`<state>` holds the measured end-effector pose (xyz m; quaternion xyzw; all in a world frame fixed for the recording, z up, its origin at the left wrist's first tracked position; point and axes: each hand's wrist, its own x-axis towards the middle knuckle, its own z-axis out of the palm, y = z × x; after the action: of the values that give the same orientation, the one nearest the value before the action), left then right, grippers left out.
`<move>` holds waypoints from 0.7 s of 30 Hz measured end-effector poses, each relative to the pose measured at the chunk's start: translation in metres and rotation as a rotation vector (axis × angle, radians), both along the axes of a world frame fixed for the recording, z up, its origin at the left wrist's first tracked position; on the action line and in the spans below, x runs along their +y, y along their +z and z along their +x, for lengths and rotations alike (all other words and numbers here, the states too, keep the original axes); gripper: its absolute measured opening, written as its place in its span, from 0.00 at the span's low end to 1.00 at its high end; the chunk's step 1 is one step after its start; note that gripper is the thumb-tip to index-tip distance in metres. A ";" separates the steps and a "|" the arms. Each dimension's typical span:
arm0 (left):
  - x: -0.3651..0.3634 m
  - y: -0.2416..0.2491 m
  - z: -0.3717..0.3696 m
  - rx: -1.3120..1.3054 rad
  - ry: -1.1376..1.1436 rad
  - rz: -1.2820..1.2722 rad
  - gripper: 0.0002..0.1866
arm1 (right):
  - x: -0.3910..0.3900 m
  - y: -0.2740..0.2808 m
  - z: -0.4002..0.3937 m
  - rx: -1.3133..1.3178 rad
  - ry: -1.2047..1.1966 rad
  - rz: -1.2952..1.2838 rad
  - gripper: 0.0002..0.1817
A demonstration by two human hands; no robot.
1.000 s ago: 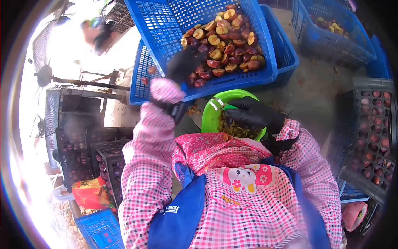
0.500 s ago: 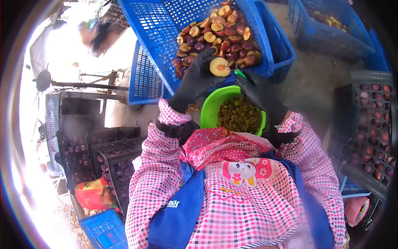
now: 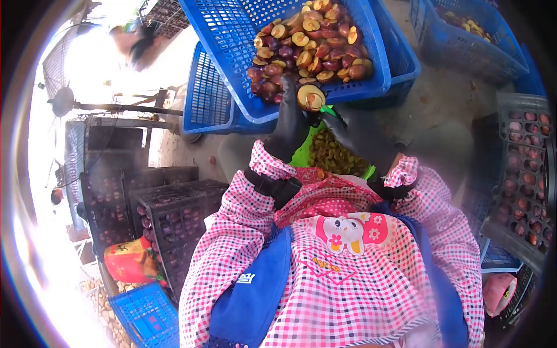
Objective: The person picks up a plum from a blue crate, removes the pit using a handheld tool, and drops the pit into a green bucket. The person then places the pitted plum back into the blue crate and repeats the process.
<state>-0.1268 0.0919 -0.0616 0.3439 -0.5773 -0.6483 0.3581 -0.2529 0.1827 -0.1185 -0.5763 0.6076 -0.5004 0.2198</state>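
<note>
My left hand (image 3: 290, 122), in a black glove, holds a halved plum (image 3: 311, 98) between fingers and thumb, cut face up, with a darker hollow in its centre. Beside it, my right hand (image 3: 354, 133), also gloved in black, is closed round a small pitting tool (image 3: 328, 110) with a green handle; its metal end is hidden now. Just beyond both hands, a tilted blue crate (image 3: 380, 81) holds many plum halves (image 3: 310, 40). Below the hands, a bright green bowl (image 3: 300, 155) contains small brownish-green pieces (image 3: 336, 153), partly covered by my right forearm.
Another blue crate (image 3: 464, 43) with cut plums stands at the back right. Black crates of whole plums are at the right (image 3: 510, 203) and left (image 3: 174, 214). A red bag (image 3: 127, 261) and a blue basket (image 3: 145, 313) lie at lower left. A fan (image 3: 62, 101) stands at left.
The plum half has shifted slightly right and down, and its centre now looks hollow. The tool's metal loop, earlier against the cut face, is no longer visible. My left forearm has moved right.
</note>
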 end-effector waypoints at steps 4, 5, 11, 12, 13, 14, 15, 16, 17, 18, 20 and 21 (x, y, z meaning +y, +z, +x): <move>-0.007 -0.008 0.005 -0.084 -0.054 0.232 0.34 | 0.001 0.009 0.001 -0.070 0.048 0.065 0.22; -0.005 -0.007 0.004 -0.112 -0.023 0.189 0.35 | 0.002 0.010 0.002 -0.089 0.052 0.057 0.22; -0.003 0.002 -0.001 -0.136 0.046 0.284 0.36 | 0.001 0.011 0.006 -0.181 0.087 0.083 0.21; -0.004 0.002 -0.001 -0.136 0.046 0.285 0.36 | 0.001 0.012 0.005 -0.181 0.087 0.084 0.21; -0.004 0.001 -0.002 -0.122 0.047 0.292 0.37 | 0.002 0.012 0.005 -0.179 0.097 0.086 0.22; -0.005 0.001 -0.002 -0.106 0.046 0.298 0.37 | 0.002 0.013 0.004 -0.177 0.106 0.087 0.22; -0.005 0.001 -0.003 -0.107 0.044 0.299 0.37 | 0.002 0.014 0.005 -0.177 0.104 0.087 0.22; -0.005 0.001 -0.003 -0.121 0.030 0.277 0.38 | 0.003 0.014 0.006 -0.254 0.142 0.074 0.23; -0.005 0.001 -0.003 -0.134 0.015 0.254 0.38 | 0.003 0.016 0.006 -0.328 0.179 0.060 0.24; -0.006 0.001 -0.003 -0.133 0.014 0.253 0.38 | 0.003 0.017 0.003 -0.328 0.178 0.060 0.24; -0.010 0.000 -0.001 -0.139 -0.105 0.064 0.39 | 0.002 0.025 -0.005 -0.871 0.473 0.507 0.25; -0.010 -0.002 -0.004 -0.142 -0.106 0.065 0.39 | 0.006 0.030 -0.006 -0.874 0.472 0.508 0.25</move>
<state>-0.1303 0.0822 -0.0634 0.3693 -0.5971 -0.6587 0.2704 -0.2591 0.1883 -0.0883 -0.3648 0.4159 -0.4679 0.6893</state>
